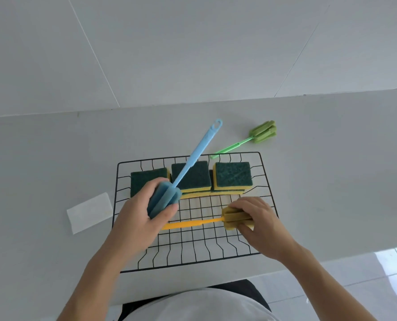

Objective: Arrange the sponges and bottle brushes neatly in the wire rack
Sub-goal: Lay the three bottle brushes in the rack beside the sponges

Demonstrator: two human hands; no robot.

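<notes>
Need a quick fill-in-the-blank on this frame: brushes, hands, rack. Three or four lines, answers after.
1. The left hand grips the ____ bottle brush by its sponge head.
2. The right hand holds the yellow bottle brush over the wire ____.
3. The green bottle brush lies on the counter, ____ the wire rack.

Answers: blue; rack; outside

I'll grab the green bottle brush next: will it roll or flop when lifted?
The green bottle brush looks light. Its thin handle probably stays fairly stiff. The ridged foam head likely squashes under fingers and resists rolling on the counter.
</notes>
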